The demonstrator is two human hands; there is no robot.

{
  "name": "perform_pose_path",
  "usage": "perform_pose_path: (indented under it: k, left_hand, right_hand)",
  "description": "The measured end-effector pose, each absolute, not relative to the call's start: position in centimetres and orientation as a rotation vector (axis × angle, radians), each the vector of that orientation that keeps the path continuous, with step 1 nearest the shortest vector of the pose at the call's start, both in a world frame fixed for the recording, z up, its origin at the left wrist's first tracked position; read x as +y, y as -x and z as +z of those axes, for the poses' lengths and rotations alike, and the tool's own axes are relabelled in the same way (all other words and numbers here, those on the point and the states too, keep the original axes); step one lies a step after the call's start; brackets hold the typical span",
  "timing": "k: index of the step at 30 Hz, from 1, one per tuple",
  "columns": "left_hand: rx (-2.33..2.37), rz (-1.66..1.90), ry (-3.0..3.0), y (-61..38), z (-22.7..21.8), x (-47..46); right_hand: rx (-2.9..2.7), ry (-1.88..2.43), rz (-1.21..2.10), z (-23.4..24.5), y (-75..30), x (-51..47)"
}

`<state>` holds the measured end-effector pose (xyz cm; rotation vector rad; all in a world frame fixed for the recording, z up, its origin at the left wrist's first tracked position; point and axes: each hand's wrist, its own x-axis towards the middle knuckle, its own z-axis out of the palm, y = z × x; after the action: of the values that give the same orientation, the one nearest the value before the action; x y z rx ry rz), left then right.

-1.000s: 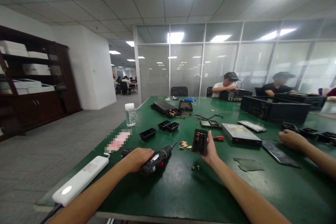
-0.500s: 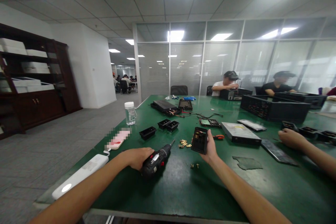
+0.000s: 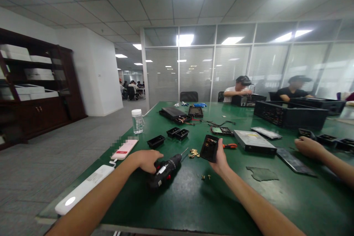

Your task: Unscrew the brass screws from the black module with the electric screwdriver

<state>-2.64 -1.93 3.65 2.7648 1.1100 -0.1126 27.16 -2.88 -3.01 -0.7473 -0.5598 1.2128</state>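
A black and red power drill lies on the green table, its thin bit pointing away to the right. My left hand is beside the drill's rear, thumb and index finger apart; whether it still touches the tool is hard to make out. With its fingers behind a small black plastic box, my right hand holds it tilted up, the inside facing me. A few brass-coloured bits show in the box. Several brass pieces are heaped near the bit, and small brass screws lie closer to me.
Black plastic boxes, a bottle, a phone and a white power strip are on the left. An orange-handled tool, a disc drive and a large black case are right. A co-worker's hand reaches in.
My left hand has loosened from the drill and shifted slightly up and left. The drill rests on the table. The box in my right hand has tilted a little.
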Motion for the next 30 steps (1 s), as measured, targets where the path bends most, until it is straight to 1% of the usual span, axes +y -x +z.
perform_pose_path:
  k: [2,5,8,10,15,18,22,30]
  left_hand:
    - [0.971,-0.023,-2.788,1.2,4.8,-3.1]
    - [0.774,0.22,-2.767,-2.1,5.3,-4.6]
    - [0.827,0.436,-2.614,-5.9,4.1,-5.0]
    - [0.908,0.645,-2.502,-7.8,2.9,-4.5]
    - [0.902,1.005,-2.38,-9.8,1.1,-1.7]
    - [0.887,1.102,-2.312,-9.6,0.8,-0.3]
    - [0.805,1.126,-2.291,-9.0,0.6,0.8]
    - [0.657,1.006,-2.473,-8.5,0.9,1.3]
  right_hand:
    - [-0.544,0.723,1.188,-3.2,-26.8,-2.6]
    - [-0.543,0.663,1.154,-3.4,-26.1,-2.4]
    - [-0.636,0.604,1.218,-3.4,-25.7,-2.5]
    - [-0.697,0.561,1.26,-3.3,-25.8,-2.6]
    - [-0.766,0.457,1.262,-3.6,-25.7,-2.9]
    - [-0.821,0.447,1.266,-4.0,-24.9,-3.3]
    - [-0.888,0.478,1.338,-4.4,-24.1,-3.7]
    - [-1.044,0.758,1.315,-5.7,-24.9,-2.6]
